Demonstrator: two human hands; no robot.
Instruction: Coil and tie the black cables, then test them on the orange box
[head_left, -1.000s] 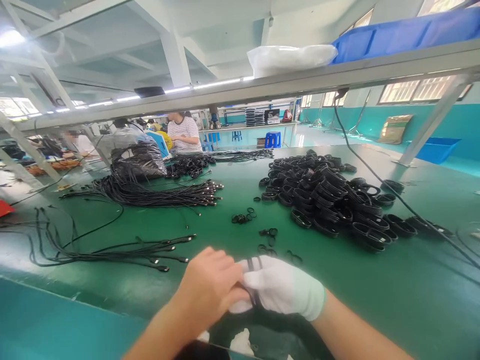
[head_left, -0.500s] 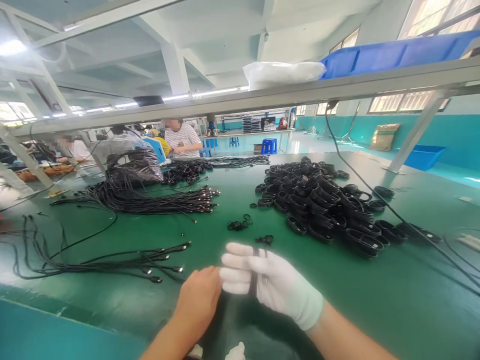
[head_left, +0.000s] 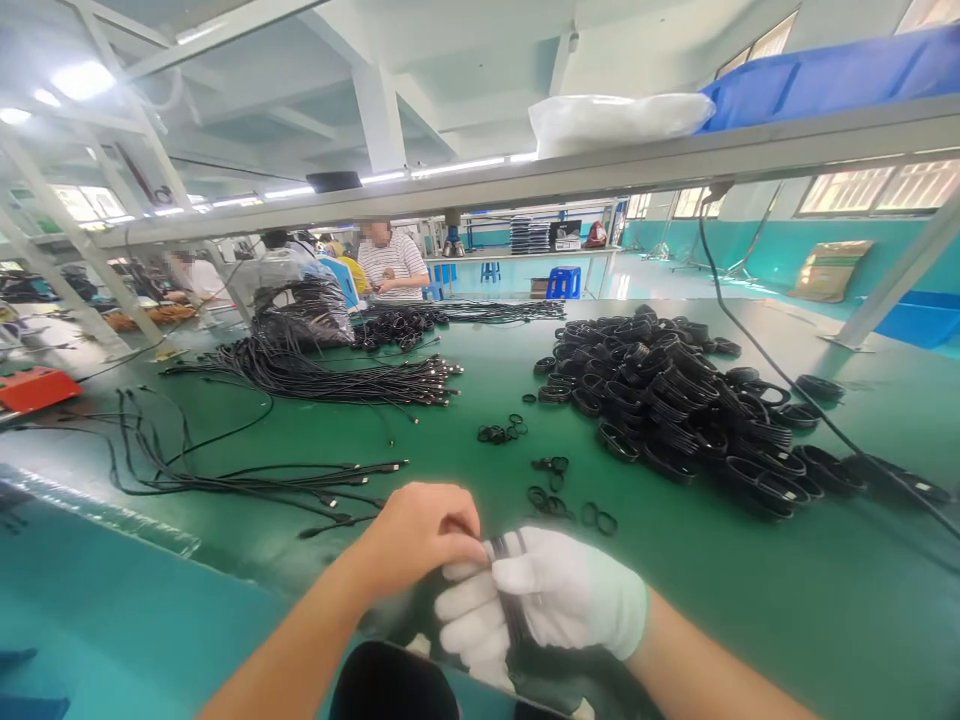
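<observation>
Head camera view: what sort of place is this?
Probably a cable workshop or factory: the green workbench bears a big pile of coiled black cables and a bundle of loose cables, with a person in stripes beyond.

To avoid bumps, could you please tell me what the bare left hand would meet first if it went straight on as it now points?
The bare left hand would probably meet the gloved right hand first; they overlap in view, but contact is unclear.
</observation>
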